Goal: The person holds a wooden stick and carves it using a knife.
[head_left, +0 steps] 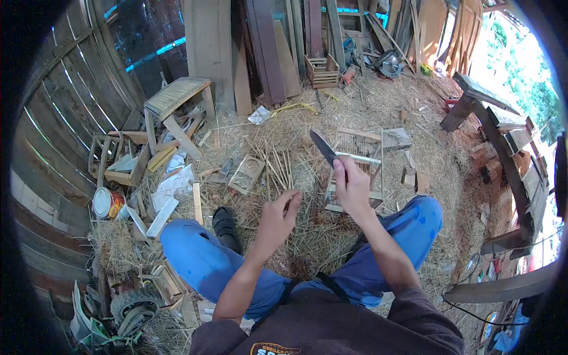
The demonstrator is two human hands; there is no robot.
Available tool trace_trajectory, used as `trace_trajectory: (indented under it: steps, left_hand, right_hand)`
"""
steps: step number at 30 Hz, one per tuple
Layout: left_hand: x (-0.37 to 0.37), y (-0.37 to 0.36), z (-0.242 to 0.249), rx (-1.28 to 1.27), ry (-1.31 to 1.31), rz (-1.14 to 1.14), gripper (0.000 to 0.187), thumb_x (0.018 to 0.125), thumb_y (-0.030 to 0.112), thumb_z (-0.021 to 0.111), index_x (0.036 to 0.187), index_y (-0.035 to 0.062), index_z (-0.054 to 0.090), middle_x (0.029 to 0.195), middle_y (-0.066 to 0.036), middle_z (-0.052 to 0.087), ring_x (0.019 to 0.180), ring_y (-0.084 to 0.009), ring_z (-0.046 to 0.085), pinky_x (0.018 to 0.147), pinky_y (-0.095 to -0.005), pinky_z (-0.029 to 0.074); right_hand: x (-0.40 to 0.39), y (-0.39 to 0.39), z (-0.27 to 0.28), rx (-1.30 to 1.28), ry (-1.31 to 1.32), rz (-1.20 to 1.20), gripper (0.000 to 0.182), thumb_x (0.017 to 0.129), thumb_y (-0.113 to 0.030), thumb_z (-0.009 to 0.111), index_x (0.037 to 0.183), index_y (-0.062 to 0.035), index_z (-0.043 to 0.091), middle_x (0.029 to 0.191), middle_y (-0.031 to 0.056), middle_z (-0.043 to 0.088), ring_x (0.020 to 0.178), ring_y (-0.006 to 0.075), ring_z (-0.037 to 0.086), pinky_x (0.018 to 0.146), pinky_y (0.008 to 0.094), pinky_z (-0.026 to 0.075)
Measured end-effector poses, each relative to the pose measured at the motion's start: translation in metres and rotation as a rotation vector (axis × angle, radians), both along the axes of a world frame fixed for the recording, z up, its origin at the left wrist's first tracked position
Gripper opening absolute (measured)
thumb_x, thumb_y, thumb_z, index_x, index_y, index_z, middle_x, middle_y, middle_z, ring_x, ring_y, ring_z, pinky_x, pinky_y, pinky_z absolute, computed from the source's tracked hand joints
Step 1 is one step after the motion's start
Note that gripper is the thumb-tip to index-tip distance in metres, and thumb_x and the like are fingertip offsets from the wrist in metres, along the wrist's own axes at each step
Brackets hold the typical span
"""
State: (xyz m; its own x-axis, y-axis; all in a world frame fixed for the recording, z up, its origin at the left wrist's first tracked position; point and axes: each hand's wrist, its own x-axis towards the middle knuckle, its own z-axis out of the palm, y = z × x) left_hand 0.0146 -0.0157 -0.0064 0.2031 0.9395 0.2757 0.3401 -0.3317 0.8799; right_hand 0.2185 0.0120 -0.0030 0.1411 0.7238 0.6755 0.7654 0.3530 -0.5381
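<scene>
My right hand (pixel 353 184) is closed around the handle of a knife (pixel 322 147), its dark blade pointing up and to the left. Lower and to the left, my left hand (pixel 278 216) has its fingers pinched together; whatever they may hold is too small to make out. Just beyond it, several thin sticks (pixel 278 168) lie on the straw-covered ground. Behind my right hand stands a small wooden frame with thin bars (pixel 378 171), like a cage, partly hidden by that hand. A small wooden piece with a round hole (pixel 247 174) lies left of the sticks.
A wooden stool (pixel 180 94) stands at the left among wood scraps, with a paint can (pixel 107 203) nearby. Boards (pixel 266 53) lean at the back beside a slatted crate (pixel 322 71) and a circular saw (pixel 389 64). A heavy wooden bench (pixel 503 154) is at the right.
</scene>
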Motion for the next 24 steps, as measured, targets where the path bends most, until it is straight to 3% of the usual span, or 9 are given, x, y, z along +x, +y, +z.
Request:
trace_trajectory:
  steps: [4, 8, 12, 15, 20, 24]
  left_hand:
    - [-0.004, 0.002, 0.004, 0.031, 0.022, -0.02, 0.028, 0.099, 0.025, 0.059, 0.107, -0.0004, 0.065, 0.061, -0.018, 0.055, 0.05, -0.0207, 0.049, 0.052, -0.0345, 0.041]
    - [-0.008, -0.001, 0.005, 0.005, 0.059, -0.048, 0.025, 0.099, 0.025, 0.059, 0.105, 0.001, 0.065, 0.06, -0.018, 0.054, 0.048, -0.0225, 0.049, 0.051, -0.036, 0.04]
    - [-0.005, 0.0, 0.007, 0.081, 0.074, -0.031, 0.024, 0.099, 0.024, 0.058, 0.103, 0.0014, 0.064, 0.06, -0.018, 0.054, 0.047, -0.0234, 0.049, 0.051, -0.0363, 0.04]
    - [-0.002, -0.002, 0.006, -0.006, 0.094, -0.025, 0.024, 0.099, 0.024, 0.057, 0.103, 0.0015, 0.064, 0.062, -0.018, 0.055, 0.049, -0.0241, 0.052, 0.052, -0.0358, 0.041]
    - [-0.004, -0.003, 0.013, -0.026, 0.071, -0.023, 0.026, 0.1, 0.025, 0.056, 0.104, 0.0009, 0.063, 0.063, -0.018, 0.055, 0.051, -0.0232, 0.052, 0.053, -0.0356, 0.041]
    - [-0.004, -0.002, 0.007, -0.024, 0.07, -0.043, 0.027, 0.1, 0.025, 0.056, 0.105, -0.0005, 0.063, 0.063, -0.017, 0.054, 0.051, -0.0212, 0.051, 0.053, -0.0351, 0.041]
  right_hand:
    - [0.005, 0.0, 0.038, -0.092, 0.234, -0.094, 0.019, 0.102, -0.021, 0.051, 0.102, -0.0051, 0.06, 0.064, 0.0158, 0.056, 0.055, 0.0319, 0.059, 0.053, 0.0407, 0.043]
    - [0.008, 0.001, 0.011, 0.02, 0.171, -0.108, 0.02, 0.102, -0.023, 0.052, 0.101, -0.0047, 0.06, 0.061, 0.0161, 0.053, 0.052, 0.0294, 0.057, 0.051, 0.0392, 0.043]
    - [0.011, 0.002, 0.031, 0.013, 0.276, -0.118, 0.018, 0.101, -0.022, 0.052, 0.099, -0.0056, 0.06, 0.06, 0.0157, 0.052, 0.052, 0.031, 0.057, 0.051, 0.0398, 0.043]
    - [0.006, 0.002, 0.016, 0.076, 0.139, -0.139, 0.018, 0.101, -0.022, 0.052, 0.098, -0.0055, 0.06, 0.059, 0.0144, 0.052, 0.051, 0.0295, 0.057, 0.051, 0.039, 0.042]
    - [0.018, 0.002, 0.029, 0.048, 0.248, -0.164, 0.018, 0.1, -0.021, 0.054, 0.098, -0.0046, 0.061, 0.062, 0.0121, 0.056, 0.05, 0.0264, 0.058, 0.049, 0.0375, 0.043]
    - [0.008, -0.007, 0.015, 0.036, 0.109, 0.011, 0.014, 0.099, -0.018, 0.056, 0.094, -0.0058, 0.061, 0.063, 0.0124, 0.058, 0.052, 0.0255, 0.061, 0.05, 0.0381, 0.045]
